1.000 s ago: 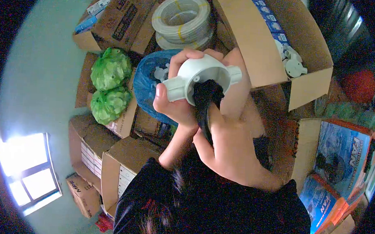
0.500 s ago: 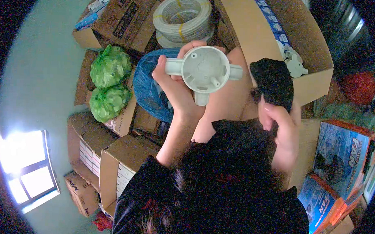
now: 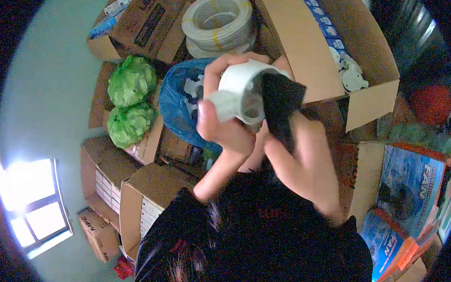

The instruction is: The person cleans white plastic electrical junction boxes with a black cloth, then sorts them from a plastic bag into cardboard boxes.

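Between a large open carton and a blue plastic bag of pale fittings, a person's left hand curls around a round white fitting — its mouth angled toward the other hand, apparently for easy access. The right hand, closed on a black cloth, holds it at the opening — bunched, seemingly, to reach inside.

Single head-worn view from above, close, facing forward and down over the lap.
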